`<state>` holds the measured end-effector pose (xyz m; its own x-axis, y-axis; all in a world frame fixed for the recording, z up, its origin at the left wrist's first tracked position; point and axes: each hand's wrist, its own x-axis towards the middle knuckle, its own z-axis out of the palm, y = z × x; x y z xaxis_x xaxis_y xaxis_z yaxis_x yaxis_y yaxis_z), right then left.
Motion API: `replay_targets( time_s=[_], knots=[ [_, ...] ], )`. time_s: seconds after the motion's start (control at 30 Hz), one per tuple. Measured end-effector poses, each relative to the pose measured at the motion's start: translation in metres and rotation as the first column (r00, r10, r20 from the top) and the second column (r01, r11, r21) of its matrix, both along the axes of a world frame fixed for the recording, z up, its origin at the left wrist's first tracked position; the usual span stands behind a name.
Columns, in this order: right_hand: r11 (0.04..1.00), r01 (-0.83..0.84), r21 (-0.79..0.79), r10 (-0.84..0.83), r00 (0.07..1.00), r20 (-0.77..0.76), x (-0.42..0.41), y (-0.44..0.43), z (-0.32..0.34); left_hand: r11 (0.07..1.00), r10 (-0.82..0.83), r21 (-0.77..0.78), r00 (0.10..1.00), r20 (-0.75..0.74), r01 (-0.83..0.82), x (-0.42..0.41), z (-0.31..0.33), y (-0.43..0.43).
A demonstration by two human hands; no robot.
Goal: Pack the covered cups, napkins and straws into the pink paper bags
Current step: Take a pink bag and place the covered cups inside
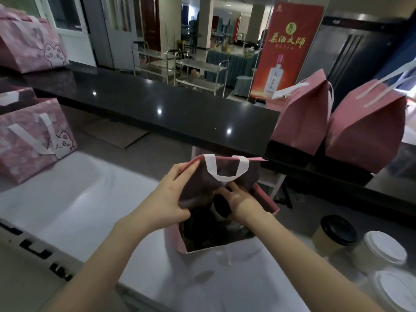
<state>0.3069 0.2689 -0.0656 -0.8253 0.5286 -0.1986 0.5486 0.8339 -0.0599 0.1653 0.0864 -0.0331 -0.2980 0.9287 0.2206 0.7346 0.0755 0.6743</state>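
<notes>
An open pink paper bag (266, 200) with white handles stands on the white table in front of me. My left hand (170, 194) pinches the bag's left wall and holds the mouth apart. Inside the bag, my right hand (242, 204) grips a tilted cup with a black lid (221, 206). Another dark-lidded cup (198, 226) sits lower in the bag, in shadow. To the right on the table stand a tan cup with a black lid (337, 233) and two white-lidded cups (382, 251).
Two closed pink bags (304, 122) stand on the black counter (180, 109) at the right. Pink cat-printed bags (33, 136) sit at the left, on the table and on the counter. A red banner stands beyond the counter.
</notes>
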Motion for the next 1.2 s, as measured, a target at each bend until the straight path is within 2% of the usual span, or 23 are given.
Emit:
replay_targets(
  time_s=[0.13, 0.2, 0.57, 0.7, 0.83, 0.9, 0.97, 1.07, 1.2],
  knots=[
    [0.998, -0.029, 0.053, 0.031, 0.999, -0.038, -0.001, -0.001, -0.015, 1.0, -0.004, 0.015, 1.0, 0.002, 0.004, -0.013, -0.004, 0.006],
    [0.997, -0.036, 0.068, 0.036, 0.999, -0.01, -0.005, 0.001, -0.019, 1.0, -0.009, 0.018, 1.0, -0.001, 0.009, -0.017, -0.006, 0.007],
    [0.998, -0.05, -0.048, 0.057, 0.986, 0.157, -0.037, 0.025, -0.01, 0.997, 0.006, 0.074, 1.0, 0.02, -0.008, -0.025, -0.018, 0.016],
    [0.994, -0.057, -0.097, 0.065, 0.995, 0.077, -0.021, 0.007, 0.012, 0.995, 0.042, 0.092, 0.998, 0.042, -0.046, -0.031, -0.018, 0.015],
    [0.983, -0.138, -0.123, 0.117, 0.979, -0.165, 0.018, -0.02, 0.044, 0.991, 0.104, 0.079, 0.991, 0.082, -0.11, -0.032, -0.015, 0.018],
    [0.972, -0.154, -0.174, 0.114, 0.968, -0.224, 0.041, -0.032, 0.055, 0.982, 0.167, 0.07, 0.981, 0.099, -0.174, -0.03, -0.012, 0.022],
    [0.977, -0.189, -0.099, 0.165, 0.963, -0.214, 0.06, -0.038, 0.059, 0.973, 0.199, 0.09, 0.972, 0.129, -0.211, -0.026, -0.009, 0.025],
    [0.961, -0.228, 0.158, 0.257, 0.947, -0.194, 0.073, -0.039, 0.055, 0.957, 0.228, 0.151, 0.965, 0.133, -0.247, -0.02, -0.007, 0.028],
    [0.936, -0.116, 0.332, 0.226, 0.922, -0.314, 0.088, -0.034, 0.054, 0.914, 0.331, 0.246, 0.944, 0.009, -0.323, -0.017, -0.001, 0.029]
  ],
)
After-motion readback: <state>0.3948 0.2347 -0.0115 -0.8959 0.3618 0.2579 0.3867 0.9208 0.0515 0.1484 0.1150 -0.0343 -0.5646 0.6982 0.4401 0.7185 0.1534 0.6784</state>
